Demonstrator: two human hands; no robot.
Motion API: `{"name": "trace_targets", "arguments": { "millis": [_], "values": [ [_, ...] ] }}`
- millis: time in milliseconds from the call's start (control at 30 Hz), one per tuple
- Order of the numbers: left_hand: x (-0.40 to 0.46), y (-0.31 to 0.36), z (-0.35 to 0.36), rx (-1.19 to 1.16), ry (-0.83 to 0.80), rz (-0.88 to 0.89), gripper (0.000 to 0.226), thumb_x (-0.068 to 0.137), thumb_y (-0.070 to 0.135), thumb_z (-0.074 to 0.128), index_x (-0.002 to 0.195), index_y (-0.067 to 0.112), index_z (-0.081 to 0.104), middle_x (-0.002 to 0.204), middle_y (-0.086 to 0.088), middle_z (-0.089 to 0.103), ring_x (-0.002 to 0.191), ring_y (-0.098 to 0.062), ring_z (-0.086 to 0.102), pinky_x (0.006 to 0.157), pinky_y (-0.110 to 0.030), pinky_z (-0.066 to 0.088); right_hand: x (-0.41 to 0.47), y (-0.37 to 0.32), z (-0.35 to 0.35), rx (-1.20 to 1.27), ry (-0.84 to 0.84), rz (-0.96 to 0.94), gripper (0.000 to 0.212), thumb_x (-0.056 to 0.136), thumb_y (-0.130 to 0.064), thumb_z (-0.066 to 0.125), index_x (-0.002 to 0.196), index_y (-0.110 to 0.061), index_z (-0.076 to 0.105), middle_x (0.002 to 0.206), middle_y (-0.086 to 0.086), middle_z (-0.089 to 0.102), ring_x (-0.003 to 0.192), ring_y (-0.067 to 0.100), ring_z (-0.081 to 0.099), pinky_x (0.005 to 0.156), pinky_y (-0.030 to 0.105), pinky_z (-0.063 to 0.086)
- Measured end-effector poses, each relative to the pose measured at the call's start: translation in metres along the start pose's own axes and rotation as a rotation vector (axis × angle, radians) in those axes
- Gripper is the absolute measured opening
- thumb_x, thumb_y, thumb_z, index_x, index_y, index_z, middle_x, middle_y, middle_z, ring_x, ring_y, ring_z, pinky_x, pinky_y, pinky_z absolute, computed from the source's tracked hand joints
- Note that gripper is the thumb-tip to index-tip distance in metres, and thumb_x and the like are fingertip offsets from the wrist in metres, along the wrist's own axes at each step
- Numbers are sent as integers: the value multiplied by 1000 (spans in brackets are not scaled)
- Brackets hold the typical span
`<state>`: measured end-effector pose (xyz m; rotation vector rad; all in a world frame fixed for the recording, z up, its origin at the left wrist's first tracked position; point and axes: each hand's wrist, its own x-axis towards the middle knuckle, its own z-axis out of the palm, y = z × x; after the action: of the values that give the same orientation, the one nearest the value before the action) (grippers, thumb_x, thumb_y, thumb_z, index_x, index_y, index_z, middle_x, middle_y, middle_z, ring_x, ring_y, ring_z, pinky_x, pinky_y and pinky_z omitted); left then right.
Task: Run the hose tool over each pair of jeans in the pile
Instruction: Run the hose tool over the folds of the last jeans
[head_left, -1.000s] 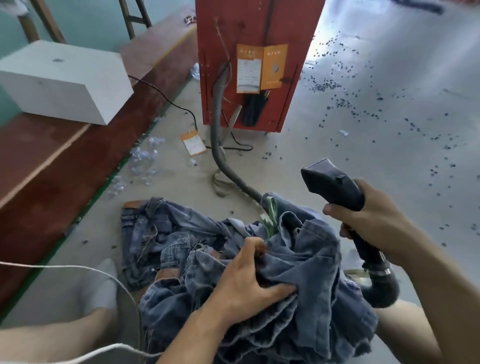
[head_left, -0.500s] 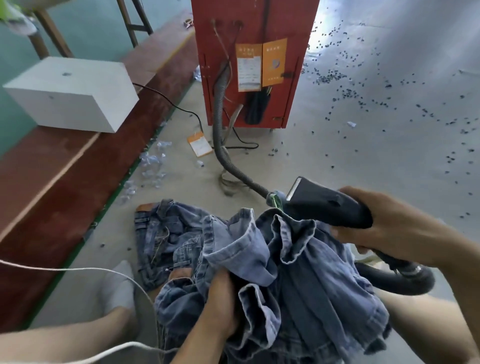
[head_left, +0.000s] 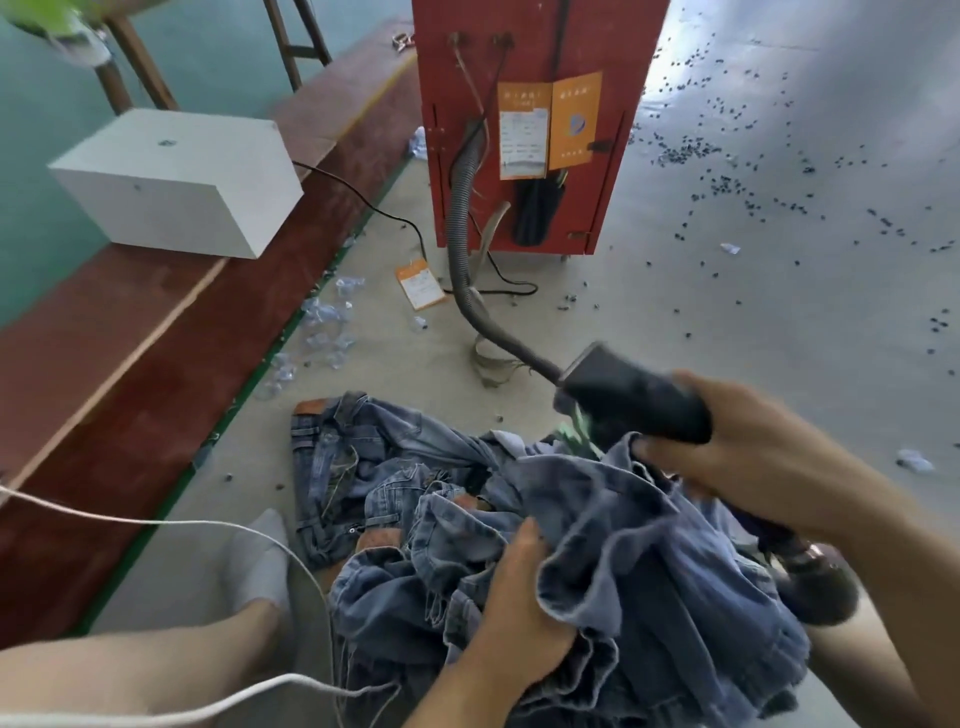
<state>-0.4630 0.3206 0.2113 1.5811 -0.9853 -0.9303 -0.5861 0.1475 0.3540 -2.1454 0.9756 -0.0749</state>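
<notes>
A heap of blue jeans (head_left: 395, 483) lies on the concrete floor in front of me. My left hand (head_left: 514, 613) grips a bunched fold of the top pair of jeans (head_left: 649, 571) and holds it up. My right hand (head_left: 737, 452) grips the black hose tool (head_left: 628, 395) by its handle. The tool lies nearly level, its flat nozzle pointing left just above the raised denim. A grey ribbed hose (head_left: 462, 228) runs from behind the tool to the red machine (head_left: 524, 124); a second loop of it bulges at the right.
A white box (head_left: 176, 182) sits on a red-brown wooden platform (head_left: 130, 374) at the left. A white cord (head_left: 156, 522) crosses my outstretched leg and socked foot (head_left: 260, 561). An orange tag (head_left: 418, 283), clear plastic scraps and small dark bits litter the floor.
My right hand swung the tool down from upright to nearly level over the jeans. My left hand regripped the denim and lifted a fold.
</notes>
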Motion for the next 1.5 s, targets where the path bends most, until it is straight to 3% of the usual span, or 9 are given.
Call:
{"name": "trace_targets", "arguments": {
  "millis": [267, 433, 533, 633, 700, 867, 1033, 1300, 1500],
  "values": [
    [-26, -14, 12, -60, -181, -152, 36, 94, -17, 54, 128, -10, 65, 140, -16, 62, 116, 4, 63, 97, -10, 43, 21, 31, -4, 47, 157, 241, 18, 89, -42, 77, 92, -28, 65, 59, 6, 71, 52, 19, 69, 62, 37, 52],
    [-53, -10, 22, 148, -11, -130, 19, 93, 51, 50, 110, 48, 59, 101, 24, 73, 97, 4, 63, 86, -21, 49, 22, 38, 22, -98, 64, 303, 24, 89, -45, 75, 87, -23, 65, 56, 1, 70, 50, 14, 67, 60, 33, 47],
    [-54, -19, 39, 620, 194, 44, 72, 76, 74, 55, 132, 29, 47, 135, 6, 54, 131, -18, 41, 106, -38, 32, 14, 43, 30, -202, 63, 250, 23, 87, -44, 78, 91, -26, 64, 57, -2, 68, 56, 14, 66, 54, 32, 44],
    [-40, -22, 25, 797, -235, -435, 143, 53, 110, 13, 163, 19, 4, 171, -7, -2, 157, -32, -9, 120, -60, -10, 13, 47, 31, -155, 46, 233, 24, 88, -42, 77, 97, -27, 61, 67, -5, 74, 55, 15, 68, 56, 32, 48],
    [-37, -25, 16, 843, -363, -491, 152, 43, 111, -3, 164, 20, 2, 171, -6, 7, 156, -34, 2, 116, -63, -15, 13, 50, 29, -81, 27, 233, 22, 89, -40, 76, 99, -28, 60, 72, -9, 77, 53, 16, 69, 57, 31, 50],
    [-25, -24, -2, 783, -80, -378, 85, 86, 85, -1, 108, 28, 57, 109, -2, 65, 107, -27, 59, 103, -49, 37, 14, 61, 33, -207, 90, 266, 38, 81, -54, 78, 104, -32, 59, 71, -9, 70, 67, 11, 66, 59, 33, 45],
    [-6, -29, -21, 741, 96, -299, 32, 105, 42, 43, 122, 21, 61, 118, 6, 62, 108, -14, 55, 100, -34, 46, 19, 62, 42, -244, -91, 342, 42, 81, -42, 83, 110, -30, 55, 86, -3, 69, 78, 14, 65, 62, 33, 44],
    [30, 22, 16, -863, -133, -632, 58, 101, 65, 41, 117, 23, 77, 115, -3, 77, 108, -17, 72, 91, -30, 56, -4, 63, 21, 87, 143, 112, 45, 70, -33, 89, 107, -37, 64, 82, -3, 74, 65, 15, 69, 52, 41, 52],
    [29, 17, 25, -936, -121, -469, 43, 89, 36, 78, 121, 7, 73, 122, -19, 73, 120, -36, 66, 106, -43, 53, -18, 41, 13, 228, 63, 95, 50, 66, -43, 92, 107, -35, 66, 80, 4, 77, 62, 24, 71, 50, 30, 55]
  ]
}}
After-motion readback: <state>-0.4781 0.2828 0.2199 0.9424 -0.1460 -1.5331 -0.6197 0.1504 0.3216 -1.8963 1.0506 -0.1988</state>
